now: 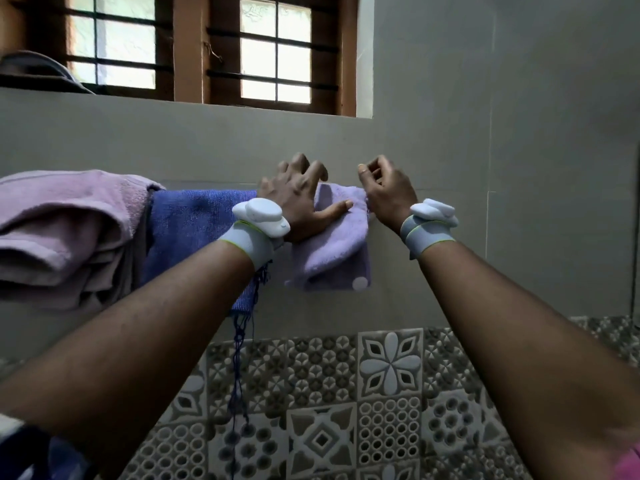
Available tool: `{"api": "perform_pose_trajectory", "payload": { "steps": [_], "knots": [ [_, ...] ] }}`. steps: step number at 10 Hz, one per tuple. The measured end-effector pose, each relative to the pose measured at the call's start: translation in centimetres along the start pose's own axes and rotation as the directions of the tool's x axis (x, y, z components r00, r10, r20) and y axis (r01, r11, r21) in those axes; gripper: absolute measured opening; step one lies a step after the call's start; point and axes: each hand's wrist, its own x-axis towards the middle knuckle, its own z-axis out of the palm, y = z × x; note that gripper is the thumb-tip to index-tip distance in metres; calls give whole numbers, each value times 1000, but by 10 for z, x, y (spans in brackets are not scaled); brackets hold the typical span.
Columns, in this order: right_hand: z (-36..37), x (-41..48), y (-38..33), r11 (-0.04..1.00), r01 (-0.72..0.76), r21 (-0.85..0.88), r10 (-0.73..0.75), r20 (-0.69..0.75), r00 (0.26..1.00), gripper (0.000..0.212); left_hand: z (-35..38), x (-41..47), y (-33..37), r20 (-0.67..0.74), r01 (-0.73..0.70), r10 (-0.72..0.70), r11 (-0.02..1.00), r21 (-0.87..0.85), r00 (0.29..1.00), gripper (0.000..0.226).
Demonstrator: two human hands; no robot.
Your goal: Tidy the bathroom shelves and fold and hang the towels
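The small lilac towel point(332, 251) hangs on the wall under the window point(273, 50), draped over a support you cannot see. Your left hand point(298, 199) lies spread on it, thumb on the front and fingers over the top. Your right hand point(388, 192) is curled at its right edge, but whether it pinches the cloth I cannot tell. Pin the fold with the left and smooth the crooked lower edge level with the right. Leave a gap to the blue towel point(194, 230), which hangs beside the pink towel point(65, 237).

Left hand point(298, 199) on lilac towel point(332, 251), right hand point(388, 192) curled beside
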Motion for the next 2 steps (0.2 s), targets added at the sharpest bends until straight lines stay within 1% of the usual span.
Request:
{"api": "perform_pose_trajectory", "payload": {
  "steps": [1, 2],
  "knots": [
    [-25, -50, -14, 998, 22, -62, -25, -59, 998, 24, -31, -34, 20, 100, 28, -22, 998, -65, 995, 62],
    [-43, -75, -28, 999, 10, -34, -13, -74, 997, 24, -54, -51, 30, 216, 114, -82, 983, -142, 973, 58]
  ]
}}
